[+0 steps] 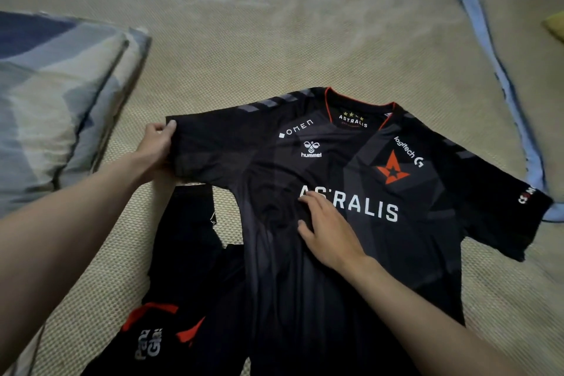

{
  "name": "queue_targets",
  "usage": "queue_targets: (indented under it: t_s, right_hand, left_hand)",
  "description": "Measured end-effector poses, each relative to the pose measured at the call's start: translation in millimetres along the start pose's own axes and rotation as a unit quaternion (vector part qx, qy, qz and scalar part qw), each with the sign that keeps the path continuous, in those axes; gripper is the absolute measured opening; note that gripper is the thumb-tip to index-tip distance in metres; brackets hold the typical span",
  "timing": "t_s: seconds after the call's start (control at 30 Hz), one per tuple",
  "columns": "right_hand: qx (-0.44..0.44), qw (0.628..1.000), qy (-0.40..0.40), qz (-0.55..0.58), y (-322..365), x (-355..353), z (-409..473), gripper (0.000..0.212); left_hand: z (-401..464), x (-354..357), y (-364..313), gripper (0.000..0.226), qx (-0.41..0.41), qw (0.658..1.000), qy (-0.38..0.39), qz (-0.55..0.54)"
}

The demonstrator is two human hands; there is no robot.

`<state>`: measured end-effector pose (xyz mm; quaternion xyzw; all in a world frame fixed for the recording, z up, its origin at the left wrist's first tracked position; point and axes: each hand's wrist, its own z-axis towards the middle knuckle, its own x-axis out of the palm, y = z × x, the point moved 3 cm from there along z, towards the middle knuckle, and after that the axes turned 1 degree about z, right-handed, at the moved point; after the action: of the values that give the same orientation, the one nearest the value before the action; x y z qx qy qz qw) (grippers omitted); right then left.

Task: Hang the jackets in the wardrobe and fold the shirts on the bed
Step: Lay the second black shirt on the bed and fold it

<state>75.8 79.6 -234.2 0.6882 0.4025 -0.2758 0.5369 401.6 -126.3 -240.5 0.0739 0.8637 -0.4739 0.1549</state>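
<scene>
**Observer A:** Shirt (351, 192) position: laid face up on the woven bed mat (244, 55), collar at the far end, hem toward the person. Its long axis runs near to far. A second dark garment (183, 253) lies partly under its near left edge.

**Observer B:** Hand status, nearest first?

**Observer A:** Right hand (329, 229) rests flat on the chest print, fingers spread and straight, pinning the cloth; it grips nothing. Farther out, the left hand (157, 146) pinches the end of the sleeve on the person's left, thumb on top.

**Observer B:** Governing relation?

**Observer A:** The body of the shirt lies to the right of the pinched sleeve. In my judgement the sleeve must travel rightward, across the long axis, toward the pinning hand. The left hand is the nearer to that sleeve. The opposite sleeve lies free at the far right, beside the blue-edged mat (503, 70).
</scene>
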Motion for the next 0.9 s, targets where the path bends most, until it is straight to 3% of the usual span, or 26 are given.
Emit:
queue_targets:
  t_s: [0.1, 0.23, 0.33, 0.43, 0.5, 0.57, 0.6, 0.67, 0.7, 0.77, 0.83, 0.9]
  right_hand:
    - [0.001, 1.000, 0.007, -0.009, -2, 2, -4, 0.052]
    - [0.007, 1.000, 0.011, 0.000, 0, 3, -7, 0.055]
    - [0.021, 1.000, 0.005, 0.018, -1, -4, -17, 0.051]
    - [0.065, 0.997, 0.014, 0.027, -7, -20, -52, 0.046]
    - [0.120, 0.992, 0.038, 0.025, -19, -29, -86, 0.043]
    - [0.177, 0.982, 0.060, 0.010, -38, -38, -122, 0.041]
    - [0.215, 0.974, 0.066, 0.006, -51, -43, -146, 0.041]
    - [0.299, 0.952, 0.065, -0.002, -79, -41, -184, 0.046]
    - [0.359, 0.931, 0.057, 0.000, -101, -39, -209, 0.053]
    - [0.463, 0.884, 0.056, 0.034, -140, -29, -261, 0.079]
    - [0.516, 0.849, 0.054, 0.100, -166, -10, -303, 0.099]
    - [0.523, 0.833, 0.067, 0.169, -162, -1, -323, 0.082]
  left_hand:
    - [-8, 1, 9, 0.031, -0.047, 0.994, 0.097, 0.033]
    - [-12, -11, 25, 0.006, -0.034, 0.996, 0.083, 0.028]
    - [-31, -20, 32, 0.018, -0.026, 0.999, -0.011, 0.041]
    - [-74, -23, 33, 0.026, 0.043, 0.970, -0.107, 0.213]
    - [-125, -5, 31, 0.019, 0.105, 0.955, -0.051, 0.271]
    - [-190, 24, 35, 0.014, 0.160, 0.940, 0.053, 0.296]
    - [-224, 41, 43, 0.015, 0.154, 0.931, 0.124, 0.307]
    - [-273, 64, 78, 0.017, 0.061, 0.906, 0.246, 0.339]
    - [-295, 73, 97, 0.025, -0.008, 0.880, 0.289, 0.376]
    - [-329, 81, 129, 0.061, -0.126, 0.840, 0.321, 0.419]
    - [-348, 88, 144, 0.104, -0.174, 0.856, 0.284, 0.396]
    - [-359, 100, 146, 0.117, -0.189, 0.879, 0.224, 0.376]
